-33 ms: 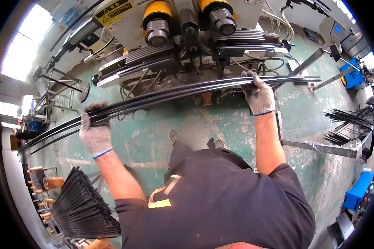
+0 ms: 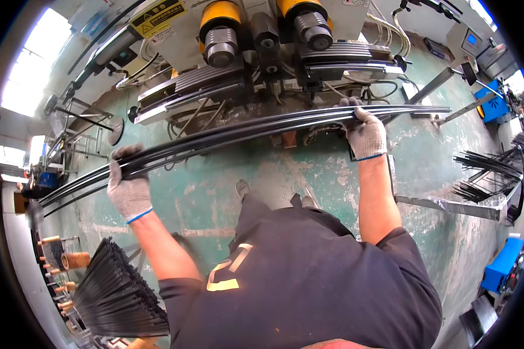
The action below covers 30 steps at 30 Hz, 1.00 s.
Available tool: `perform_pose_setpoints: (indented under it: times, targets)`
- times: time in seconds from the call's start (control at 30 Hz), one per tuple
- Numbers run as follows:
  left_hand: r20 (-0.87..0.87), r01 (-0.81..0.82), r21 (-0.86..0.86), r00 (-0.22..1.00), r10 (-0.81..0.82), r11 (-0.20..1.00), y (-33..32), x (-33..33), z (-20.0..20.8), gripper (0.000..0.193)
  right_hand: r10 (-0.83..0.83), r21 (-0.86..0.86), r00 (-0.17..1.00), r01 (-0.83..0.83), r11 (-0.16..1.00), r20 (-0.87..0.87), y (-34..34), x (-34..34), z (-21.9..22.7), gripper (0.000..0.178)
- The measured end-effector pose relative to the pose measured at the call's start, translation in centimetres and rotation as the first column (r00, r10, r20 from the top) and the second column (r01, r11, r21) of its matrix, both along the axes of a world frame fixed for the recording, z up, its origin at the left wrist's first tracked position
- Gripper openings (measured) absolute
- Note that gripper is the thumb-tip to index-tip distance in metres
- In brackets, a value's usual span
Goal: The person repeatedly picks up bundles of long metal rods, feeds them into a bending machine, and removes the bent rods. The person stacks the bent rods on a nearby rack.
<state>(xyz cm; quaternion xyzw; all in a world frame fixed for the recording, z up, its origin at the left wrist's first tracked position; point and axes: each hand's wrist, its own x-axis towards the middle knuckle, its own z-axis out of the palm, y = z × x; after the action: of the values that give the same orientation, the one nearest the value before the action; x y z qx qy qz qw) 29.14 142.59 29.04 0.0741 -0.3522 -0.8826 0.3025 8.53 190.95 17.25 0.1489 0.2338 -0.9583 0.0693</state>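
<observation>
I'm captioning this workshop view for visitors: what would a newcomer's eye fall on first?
Probably the bundle of long black strips slanting across the view, held by the gloved left hand and gloved right hand. Next, the machine's two yellow-banded cylinders with metal ends at top centre. Then the thick stack of black strips fanning out at lower left.

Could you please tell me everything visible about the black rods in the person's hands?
The black rods are several long, thin, glossy pieces, perhaps metal or plastic. They form a loose bundle, stretched crosswise in front of the machine, lower toward the picture's left, where gaps show between them. The left hand and right hand, both gloved, hold them.
</observation>
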Motion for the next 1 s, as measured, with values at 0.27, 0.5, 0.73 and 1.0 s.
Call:
perform_pose_setpoints:
  times: [0.27,0.5,0.73,1.0]
  targets:
    - [0.16,-0.054,-0.064,0.985,0.063,0.996,-17.2,-7.1,-7.5,0.031,-0.159,0.17,0.987,0.161,0.972,-0.021,-11.7,-5.3,1.0,0.02]
    - [0.263,-0.058,0.204,0.965,0.002,0.977,-25.6,-15.2,-9.6,0.033,-0.357,0.327,0.932,0.316,0.891,0.07,-20.8,-10.1,2.6,0.035]
    - [0.308,0.055,0.249,0.942,-0.133,0.967,-28.4,-20.4,-14.6,0.027,-0.558,0.644,0.83,0.439,0.627,-0.023,-23.3,-11.2,1.8,0.051]
    - [0.504,-0.13,0.226,0.864,-0.002,0.965,-23.8,-23.5,-13.2,0.032,-0.506,0.584,0.863,0.416,0.697,-0.01,-23.5,-17.5,-2.9,0.043]
